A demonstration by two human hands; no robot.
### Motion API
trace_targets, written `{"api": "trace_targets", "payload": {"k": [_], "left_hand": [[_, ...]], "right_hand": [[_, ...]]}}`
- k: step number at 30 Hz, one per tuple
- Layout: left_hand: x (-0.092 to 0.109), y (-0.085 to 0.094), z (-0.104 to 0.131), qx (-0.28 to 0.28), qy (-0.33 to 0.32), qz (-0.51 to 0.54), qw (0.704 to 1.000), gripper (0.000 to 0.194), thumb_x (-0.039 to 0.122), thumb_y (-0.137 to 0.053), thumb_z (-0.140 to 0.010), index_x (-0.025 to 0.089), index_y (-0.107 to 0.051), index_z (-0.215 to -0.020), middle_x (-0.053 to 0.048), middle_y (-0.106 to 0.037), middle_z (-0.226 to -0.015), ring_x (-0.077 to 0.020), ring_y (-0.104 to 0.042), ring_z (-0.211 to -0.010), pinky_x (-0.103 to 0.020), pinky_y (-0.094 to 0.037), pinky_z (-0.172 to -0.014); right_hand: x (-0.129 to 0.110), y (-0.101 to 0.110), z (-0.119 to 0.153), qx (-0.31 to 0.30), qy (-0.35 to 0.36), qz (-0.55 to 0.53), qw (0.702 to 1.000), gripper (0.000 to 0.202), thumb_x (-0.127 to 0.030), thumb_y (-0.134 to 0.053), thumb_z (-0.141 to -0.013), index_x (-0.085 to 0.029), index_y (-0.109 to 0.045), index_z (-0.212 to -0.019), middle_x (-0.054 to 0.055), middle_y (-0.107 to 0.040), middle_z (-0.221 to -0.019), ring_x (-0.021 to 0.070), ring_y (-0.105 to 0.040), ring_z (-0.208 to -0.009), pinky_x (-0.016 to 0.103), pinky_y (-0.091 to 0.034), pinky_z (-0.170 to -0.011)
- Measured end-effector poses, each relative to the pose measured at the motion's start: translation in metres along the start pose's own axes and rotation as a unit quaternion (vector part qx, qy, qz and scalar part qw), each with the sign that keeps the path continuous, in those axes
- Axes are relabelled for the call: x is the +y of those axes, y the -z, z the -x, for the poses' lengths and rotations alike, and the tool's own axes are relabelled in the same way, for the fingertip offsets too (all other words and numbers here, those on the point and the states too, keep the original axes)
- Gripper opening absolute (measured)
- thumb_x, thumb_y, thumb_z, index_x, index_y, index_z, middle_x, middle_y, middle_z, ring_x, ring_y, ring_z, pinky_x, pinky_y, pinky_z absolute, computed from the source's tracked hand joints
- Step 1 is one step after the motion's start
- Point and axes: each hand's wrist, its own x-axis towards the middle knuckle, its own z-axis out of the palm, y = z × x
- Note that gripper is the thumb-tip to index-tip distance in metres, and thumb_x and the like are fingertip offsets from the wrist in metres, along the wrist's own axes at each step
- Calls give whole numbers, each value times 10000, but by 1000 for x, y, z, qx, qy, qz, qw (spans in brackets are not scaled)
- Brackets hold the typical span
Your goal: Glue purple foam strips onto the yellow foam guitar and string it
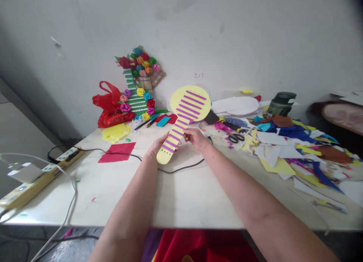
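A yellow paddle-shaped cutout point(173, 97), round at the top with a long handle, is held tilted above the table. Purple strips point(190, 103) run across it in rows, and small dark dots mark its top and the handle's lower end. My left hand point(159, 145) grips the lower handle, thumb side at the left edge and fingertips showing past the right edge. Beside the handle's right edge, my right hand point(195, 138) has its fingers curled together in a pinch. Whatever lies between those fingertips is too small to make out.
A black cable point(181, 170) crosses the table beneath my hands. Red paper point(117, 153) and a power strip point(42, 180) lie left. Flower crafts point(138, 103) and a red bag point(109, 103) stand behind. Right are scissors point(236, 138), paper scraps point(272, 139) and a dark green bottle point(281, 104).
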Motion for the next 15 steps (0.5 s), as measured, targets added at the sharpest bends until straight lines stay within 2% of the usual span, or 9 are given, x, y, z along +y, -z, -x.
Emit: {"api": "trace_targets", "payload": {"k": [5, 10, 13, 15], "left_hand": [[2, 2, 0, -9, 14, 34, 999, 500, 390, -309, -871, 41, -480, -1185, -192, -655, -870, -234, -644, -653, -416, -502, -690], [0, 9, 1, 0, -19, 49, 999, 509, 415, -378, -840, 68, -485, -1197, -188, -646, -926, -258, -637, -734, -462, -481, -734], [-4, 14, -1, 14, -79, 23, 997, 504, 308, -495, -788, 152, -434, -1264, -147, -638, -977, -241, -633, -760, -468, -471, -766], [-5, 16, -1, 31, -117, -8, 993, 595, 191, -550, -744, 237, -375, -1310, -99, -635, -1002, -214, -633, -773, -459, -462, -798]], "right_hand": [[0, -4, -2, 29, 10, -21, 999, 122, -242, -597, -592, -151, -559, -520, -12, -510, -503, 82, -418, -458, 243, -328, -470], [-3, -8, -1, 47, 18, -48, 998, 109, -233, -586, -595, -158, -539, -530, -22, -492, -487, 76, -394, -443, 238, -304, -447], [-4, -9, 0, 64, 3, -56, 996, 105, -238, -591, -583, -161, -534, -542, -26, -493, -479, 73, -385, -432, 235, -292, -433], [-3, -8, 0, 77, -7, -62, 995, 106, -239, -598, -567, -161, -530, -543, -30, -489, -469, 71, -375, -425, 231, -286, -423]]}}
